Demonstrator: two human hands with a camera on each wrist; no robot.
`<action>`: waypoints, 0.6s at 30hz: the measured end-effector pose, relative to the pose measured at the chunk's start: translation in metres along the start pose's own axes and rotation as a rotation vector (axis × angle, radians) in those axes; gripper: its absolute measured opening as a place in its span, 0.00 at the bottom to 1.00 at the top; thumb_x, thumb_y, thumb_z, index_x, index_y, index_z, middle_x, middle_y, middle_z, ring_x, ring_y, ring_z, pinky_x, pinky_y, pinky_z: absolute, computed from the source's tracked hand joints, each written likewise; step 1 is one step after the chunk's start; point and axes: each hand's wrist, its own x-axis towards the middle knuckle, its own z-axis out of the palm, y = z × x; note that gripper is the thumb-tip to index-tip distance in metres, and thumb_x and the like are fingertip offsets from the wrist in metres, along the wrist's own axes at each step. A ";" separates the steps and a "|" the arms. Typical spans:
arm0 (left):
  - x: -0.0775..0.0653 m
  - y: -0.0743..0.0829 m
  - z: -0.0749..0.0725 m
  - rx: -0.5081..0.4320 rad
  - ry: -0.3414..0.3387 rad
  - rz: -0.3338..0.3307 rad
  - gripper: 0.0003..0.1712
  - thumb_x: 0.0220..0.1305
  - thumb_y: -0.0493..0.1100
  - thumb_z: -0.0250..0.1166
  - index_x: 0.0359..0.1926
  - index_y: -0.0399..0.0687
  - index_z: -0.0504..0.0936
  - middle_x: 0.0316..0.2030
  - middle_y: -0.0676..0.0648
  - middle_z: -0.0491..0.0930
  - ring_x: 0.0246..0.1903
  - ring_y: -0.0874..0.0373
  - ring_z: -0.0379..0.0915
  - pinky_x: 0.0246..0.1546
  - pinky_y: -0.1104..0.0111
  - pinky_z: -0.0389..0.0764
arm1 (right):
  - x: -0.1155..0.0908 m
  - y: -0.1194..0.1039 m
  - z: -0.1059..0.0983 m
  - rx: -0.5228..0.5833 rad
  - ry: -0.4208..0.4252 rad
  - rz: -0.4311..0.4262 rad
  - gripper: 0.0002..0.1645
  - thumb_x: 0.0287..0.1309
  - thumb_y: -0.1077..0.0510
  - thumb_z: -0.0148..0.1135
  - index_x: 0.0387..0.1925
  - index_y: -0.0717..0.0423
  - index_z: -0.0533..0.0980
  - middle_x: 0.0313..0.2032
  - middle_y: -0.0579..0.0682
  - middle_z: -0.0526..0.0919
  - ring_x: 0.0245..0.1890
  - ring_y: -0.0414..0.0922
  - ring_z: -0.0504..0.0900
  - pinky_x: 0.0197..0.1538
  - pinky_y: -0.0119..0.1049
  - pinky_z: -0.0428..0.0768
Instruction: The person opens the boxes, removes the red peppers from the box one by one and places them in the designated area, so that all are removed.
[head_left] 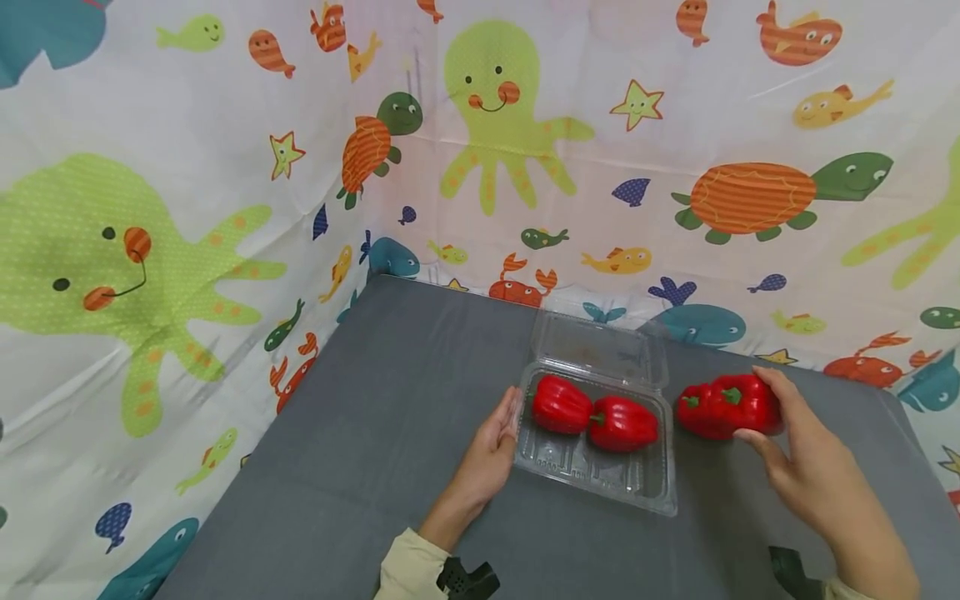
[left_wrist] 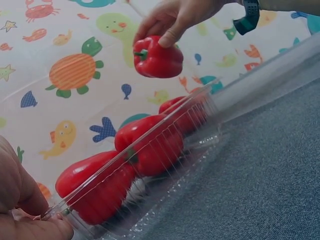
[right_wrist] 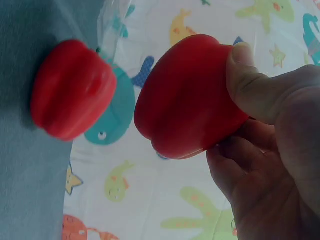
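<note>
My right hand (head_left: 825, 467) grips a red bell pepper (head_left: 756, 407), thumb on one side and fingers on the other; the right wrist view shows this pepper (right_wrist: 185, 100) raised off the table. Just beyond it a second red bell pepper (right_wrist: 72, 90) lies on the table, right of a clear plastic clamshell box (head_left: 585, 473). Two more red bell peppers, one on the left (head_left: 561, 406) and one on the right (head_left: 624, 423), lie on their sides in the box's tray. At the tray's left edge, my left hand (head_left: 483, 458) pinches the rim between thumb and fingers.
The box's clear lid (head_left: 592, 346) is folded back toward the rear curtain (head_left: 630, 233), which is printed with sea animals. A similar curtain (head_left: 247, 183) hangs along the left side. Grey cloth covers the table (head_left: 360, 433).
</note>
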 end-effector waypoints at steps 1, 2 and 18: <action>0.000 0.000 0.001 -0.001 0.001 -0.004 0.38 0.80 0.25 0.38 0.85 0.38 0.40 0.85 0.44 0.44 0.83 0.54 0.38 0.80 0.64 0.46 | -0.001 0.002 -0.001 -0.002 -0.005 0.012 0.65 0.53 0.65 0.80 0.84 0.52 0.51 0.65 0.74 0.70 0.52 0.75 0.76 0.45 0.73 0.78; -0.001 0.000 0.001 -0.003 0.003 -0.006 0.38 0.80 0.25 0.38 0.85 0.38 0.40 0.85 0.44 0.44 0.83 0.54 0.38 0.80 0.64 0.46 | -0.002 0.004 -0.002 -0.007 -0.008 0.020 0.65 0.53 0.66 0.80 0.84 0.53 0.51 0.65 0.74 0.70 0.52 0.74 0.76 0.45 0.73 0.79; -0.001 0.001 0.002 -0.020 0.010 0.018 0.38 0.78 0.23 0.37 0.84 0.34 0.39 0.84 0.41 0.44 0.83 0.50 0.38 0.80 0.64 0.46 | -0.002 0.041 0.006 -0.106 -0.112 0.262 0.63 0.57 0.69 0.76 0.81 0.66 0.44 0.63 0.79 0.61 0.54 0.77 0.66 0.44 0.79 0.76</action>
